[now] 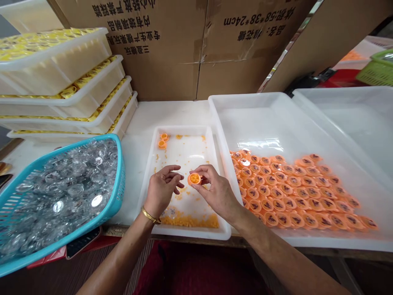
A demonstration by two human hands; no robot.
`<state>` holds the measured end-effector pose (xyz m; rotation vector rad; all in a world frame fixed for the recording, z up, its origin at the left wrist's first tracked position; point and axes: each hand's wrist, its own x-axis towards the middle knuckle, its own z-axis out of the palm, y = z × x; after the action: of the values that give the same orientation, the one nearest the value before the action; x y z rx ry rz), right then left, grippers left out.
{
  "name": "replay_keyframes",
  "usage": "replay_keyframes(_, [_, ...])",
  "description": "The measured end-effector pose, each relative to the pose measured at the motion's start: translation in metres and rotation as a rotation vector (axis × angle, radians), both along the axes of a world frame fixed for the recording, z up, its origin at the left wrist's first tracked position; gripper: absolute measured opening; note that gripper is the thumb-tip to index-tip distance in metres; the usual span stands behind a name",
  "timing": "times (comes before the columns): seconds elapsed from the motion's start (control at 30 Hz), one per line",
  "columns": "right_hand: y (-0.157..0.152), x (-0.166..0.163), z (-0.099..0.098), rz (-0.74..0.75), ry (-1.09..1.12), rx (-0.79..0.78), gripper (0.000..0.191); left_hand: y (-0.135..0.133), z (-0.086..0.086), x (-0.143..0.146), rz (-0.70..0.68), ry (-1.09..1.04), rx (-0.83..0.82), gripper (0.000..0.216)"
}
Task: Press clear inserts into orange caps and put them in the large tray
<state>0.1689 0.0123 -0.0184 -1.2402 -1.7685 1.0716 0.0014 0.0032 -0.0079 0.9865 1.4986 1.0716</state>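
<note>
Between the thumb and fingers of my right hand (pixel 215 186) is a small orange plastic cup (pixel 194 179), its open top facing up and filled with orange-yellow bits. My left hand (pixel 164 184) is just left of the cup, thumb and fingers curved around a faint see-through shape that looks like a clear plastic cap; its outline is hard to make out. Both hands are above a shallow white tray (pixel 225 231). Loose orange-yellow bits (pixel 190 221) lie along the tray's near side, with a clear piece (pixel 171 212) beside them. Two orange cups (pixel 162 144) stand in its far left corner.
A blue basket (pixel 118 188) of clear plastic pieces is at left. Stacked white trays (pixel 61 73) with yellow items rise behind it. On the right, a large white bin (pixel 254 110) holds rows of capped orange cups (pixel 285 188). Cardboard boxes (pixel 172 78) wall off the back.
</note>
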Motion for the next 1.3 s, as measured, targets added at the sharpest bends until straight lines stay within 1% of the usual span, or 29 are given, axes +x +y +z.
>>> replay_keyframes(0.13, [0.000, -0.001, 0.000, 0.014, 0.017, 0.006, 0.021, 0.004, -0.002, 0.008, 0.008, 0.075, 0.066, 0.019])
replay_keyframes(0.23, [0.001, -0.001, -0.002, 0.004, -0.018, 0.035, 0.020, 0.004, -0.001, 0.013, -0.024, 0.251, 0.167, 0.010])
replay_keyframes(0.33, [0.002, 0.000, -0.004, -0.028, -0.057, 0.089, 0.017, 0.000, 0.003, 0.020, -0.110, 0.460, 0.347, 0.011])
replay_keyframes(0.37, [0.003, 0.001, -0.004, -0.044, -0.056, 0.098, 0.016, -0.001, 0.005, 0.022, -0.146, 0.487, 0.400, 0.014])
replay_keyframes(0.43, [0.003, 0.001, -0.003, -0.075, -0.033, 0.091, 0.017, -0.003, 0.008, 0.024, -0.211, 0.468, 0.456, 0.019])
replay_keyframes(0.57, [0.004, 0.002, 0.002, -0.085, 0.022, 0.066, 0.020, -0.005, 0.010, 0.021, -0.254, 0.368, 0.433, 0.025])
replay_keyframes(0.67, [0.003, 0.001, 0.004, -0.075, 0.061, 0.063, 0.016, -0.004, 0.009, 0.016, -0.275, 0.327, 0.399, 0.025])
replay_keyframes(0.77, [0.003, 0.001, 0.004, -0.059, 0.096, 0.056, 0.012, -0.004, 0.009, 0.013, -0.271, 0.296, 0.386, 0.024])
replay_keyframes(0.87, [0.002, 0.000, 0.004, -0.048, 0.109, 0.041, 0.013, -0.003, 0.010, 0.011, -0.266, 0.276, 0.371, 0.020])
replay_keyframes(1.03, [0.001, -0.001, 0.002, -0.041, 0.090, 0.042, 0.021, 0.000, 0.015, 0.009, -0.283, 0.377, 0.374, 0.015])
replay_keyframes(1.17, [0.001, 0.000, 0.001, -0.033, 0.049, 0.067, 0.035, 0.000, 0.016, 0.012, -0.313, 0.452, 0.418, 0.022])
replay_keyframes(1.3, [0.001, 0.001, 0.001, -0.008, 0.016, 0.097, 0.047, -0.003, 0.014, 0.020, -0.267, 0.547, 0.442, 0.022])
